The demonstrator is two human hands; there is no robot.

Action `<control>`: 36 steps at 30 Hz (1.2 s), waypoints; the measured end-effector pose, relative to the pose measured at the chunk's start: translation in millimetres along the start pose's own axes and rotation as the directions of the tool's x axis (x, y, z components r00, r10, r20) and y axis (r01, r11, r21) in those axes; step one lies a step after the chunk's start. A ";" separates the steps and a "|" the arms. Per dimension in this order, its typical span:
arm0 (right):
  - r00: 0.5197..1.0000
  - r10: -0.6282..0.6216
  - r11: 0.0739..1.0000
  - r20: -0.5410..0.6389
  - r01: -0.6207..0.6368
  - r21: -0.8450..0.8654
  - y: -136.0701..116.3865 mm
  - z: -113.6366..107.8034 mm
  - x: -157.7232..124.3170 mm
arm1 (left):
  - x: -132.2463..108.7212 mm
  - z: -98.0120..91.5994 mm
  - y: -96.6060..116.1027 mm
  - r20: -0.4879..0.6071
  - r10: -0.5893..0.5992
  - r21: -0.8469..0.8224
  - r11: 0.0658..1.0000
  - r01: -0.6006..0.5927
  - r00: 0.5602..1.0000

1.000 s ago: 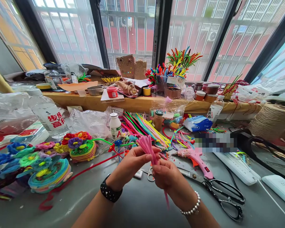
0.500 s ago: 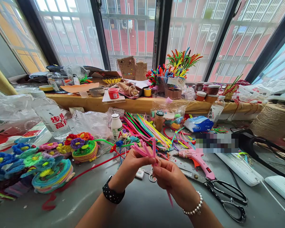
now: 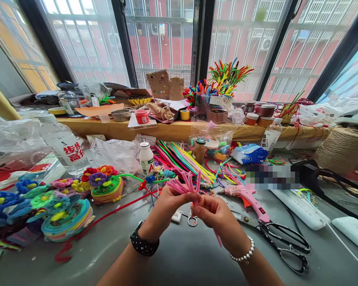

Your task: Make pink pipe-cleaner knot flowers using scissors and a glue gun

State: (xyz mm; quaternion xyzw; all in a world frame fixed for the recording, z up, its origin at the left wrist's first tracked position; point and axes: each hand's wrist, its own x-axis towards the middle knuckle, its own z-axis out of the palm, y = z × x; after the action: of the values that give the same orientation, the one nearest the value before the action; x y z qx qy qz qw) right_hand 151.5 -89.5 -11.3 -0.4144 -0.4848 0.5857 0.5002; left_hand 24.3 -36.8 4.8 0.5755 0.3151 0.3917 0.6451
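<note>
Above the counter (image 3: 179, 258), your left hand (image 3: 167, 206) and right hand (image 3: 217, 216) met fingertip to fingertip. Both grips were pinched shut on the pink stems (image 3: 187, 183) at one shared point. From that pinch the long axis ran up and away from you, with the ends fanned out; one tail hung down below the right hand. The left grip sat closer under the fan. Scissors (image 3: 286, 242) lay to the right, with the glue gun (image 3: 250, 196) beyond.
</note>
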 end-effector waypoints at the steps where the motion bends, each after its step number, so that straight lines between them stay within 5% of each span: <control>1: 1.000 -0.011 1.000 -0.015 0.010 -0.030 0.3 0.2 0.2 | -0.1 1.0 2.2 0.002 -0.008 0.005 1.000 0.008 1.000; 13: 0.967 -0.195 0.896 -0.166 0.107 -0.431 1.8 1.3 0.0 | 4.4 2.7 -3.0 -0.042 0.022 0.025 0.999 -0.021 0.999; 23: 0.994 0.011 0.996 -0.105 -0.002 0.090 3.8 0.2 4.2 | 3.4 3.8 3.2 0.014 0.019 -0.057 0.998 -0.018 1.000; 29: 0.993 -0.077 0.996 -0.085 0.081 0.046 5.4 2.0 4.2 | 4.3 1.8 3.0 -0.045 -0.032 -0.195 0.981 0.022 0.998; 36: 0.995 -0.041 0.996 -0.096 0.048 0.073 6.7 2.9 3.8 | 5.3 1.2 1.6 -0.123 -0.029 -0.288 0.957 -0.008 0.992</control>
State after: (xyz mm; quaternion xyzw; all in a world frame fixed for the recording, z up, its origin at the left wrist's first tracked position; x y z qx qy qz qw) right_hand 146.8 -86.4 -17.4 -0.4114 -0.4474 0.5720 0.5508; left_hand 27.7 -32.7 6.8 0.4478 0.2977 0.4653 0.7031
